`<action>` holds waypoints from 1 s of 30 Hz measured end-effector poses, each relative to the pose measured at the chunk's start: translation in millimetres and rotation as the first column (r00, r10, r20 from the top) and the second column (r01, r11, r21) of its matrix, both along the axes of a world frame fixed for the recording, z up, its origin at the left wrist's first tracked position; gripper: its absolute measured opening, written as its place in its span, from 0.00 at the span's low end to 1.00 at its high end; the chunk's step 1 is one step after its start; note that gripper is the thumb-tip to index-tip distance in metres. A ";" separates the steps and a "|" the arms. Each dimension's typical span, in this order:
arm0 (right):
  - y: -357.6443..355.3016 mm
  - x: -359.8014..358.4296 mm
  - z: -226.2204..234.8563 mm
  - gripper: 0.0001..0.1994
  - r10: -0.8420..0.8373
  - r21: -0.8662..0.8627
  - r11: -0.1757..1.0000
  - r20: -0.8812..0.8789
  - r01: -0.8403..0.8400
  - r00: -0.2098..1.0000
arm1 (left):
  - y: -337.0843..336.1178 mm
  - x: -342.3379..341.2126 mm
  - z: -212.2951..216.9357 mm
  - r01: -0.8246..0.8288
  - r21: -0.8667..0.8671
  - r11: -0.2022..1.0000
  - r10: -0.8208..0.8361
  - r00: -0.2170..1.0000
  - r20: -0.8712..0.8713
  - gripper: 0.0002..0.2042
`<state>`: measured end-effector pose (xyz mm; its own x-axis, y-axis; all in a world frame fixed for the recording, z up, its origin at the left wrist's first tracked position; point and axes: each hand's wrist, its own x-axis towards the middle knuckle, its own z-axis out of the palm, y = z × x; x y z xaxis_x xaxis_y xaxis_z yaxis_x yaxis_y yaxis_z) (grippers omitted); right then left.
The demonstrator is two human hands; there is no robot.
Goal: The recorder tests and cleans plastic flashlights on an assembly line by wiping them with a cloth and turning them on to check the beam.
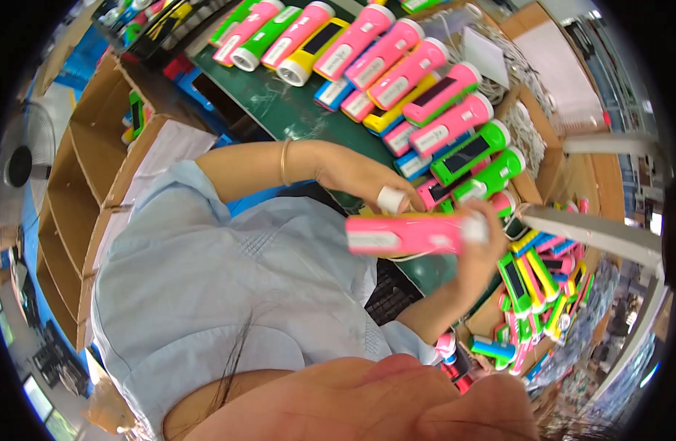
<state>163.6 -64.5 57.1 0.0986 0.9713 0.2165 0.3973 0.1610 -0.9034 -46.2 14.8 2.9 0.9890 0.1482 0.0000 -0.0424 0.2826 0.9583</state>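
My right hand (479, 261) is wrapped round the white head end of a pink flashlight (404, 234), which lies sideways in front of my body and has a pale label. A yellow strip shows along its far edge. My left hand (363, 178), with a bangle at the wrist and a white wrap (391, 199) on one digit, is closed just beyond the flashlight. Its fingertips are partly hidden, so what they pinch cannot be made out. Below the flashlight a thin white cable (413, 257) hangs in a curve.
Rows of pink, green, yellow and blue flashlights (452, 134) lie on the green table (290, 110). More flashlights (533, 283) are heaped at the right beside a pale metal bar (595, 231). White cables (533, 136) fill cardboard boxes at the far right. Cardboard compartments (88, 165) stand at the left.
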 end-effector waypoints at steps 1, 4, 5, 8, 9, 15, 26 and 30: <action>8.5 -9.5 -8.5 0.08 0.106 -0.110 0.990 0.136 -0.091 0.985 | -5.3 8.9 -9.8 0.049 -0.045 0.998 -0.048 0.998 0.035 0.34; 12.2 -20.8 -37.2 0.13 -0.026 -0.001 1.000 0.184 0.027 0.983 | -20.3 18.1 -2.3 -0.130 -0.175 0.976 0.103 0.982 -0.159 0.23; 11.8 -16.1 -45.7 0.15 -0.113 0.210 0.976 0.254 0.060 0.960 | -25.2 23.2 -8.6 -0.261 -0.276 0.925 0.238 0.965 -0.112 0.20; -6.7 -10.2 -53.1 0.14 -0.194 0.037 0.979 -0.137 0.200 0.971 | -17.2 27.4 -6.8 -0.387 -0.547 0.742 0.340 0.921 -0.190 0.14; -16.6 -7.5 -53.7 0.13 -0.176 -0.068 0.984 -0.227 0.164 0.958 | -15.8 30.7 -8.6 -0.371 -0.629 0.683 0.380 0.916 -0.128 0.13; -47.6 -15.0 -78.6 0.11 -0.198 -0.208 0.969 -0.323 0.135 0.926 | -12.1 44.9 -0.7 -0.431 -0.633 0.644 0.454 0.880 -0.138 0.12; -47.8 -11.5 -79.5 0.13 -0.279 -0.238 0.957 -0.584 0.167 0.762 | 0.9 50.0 4.6 -0.641 -0.318 0.698 0.631 0.761 -0.148 0.13; -37.5 -3.8 -66.2 0.16 -0.249 -0.237 0.962 -0.576 0.133 0.779 | 32.3 39.2 27.8 -0.645 0.256 0.720 0.655 0.754 0.055 0.23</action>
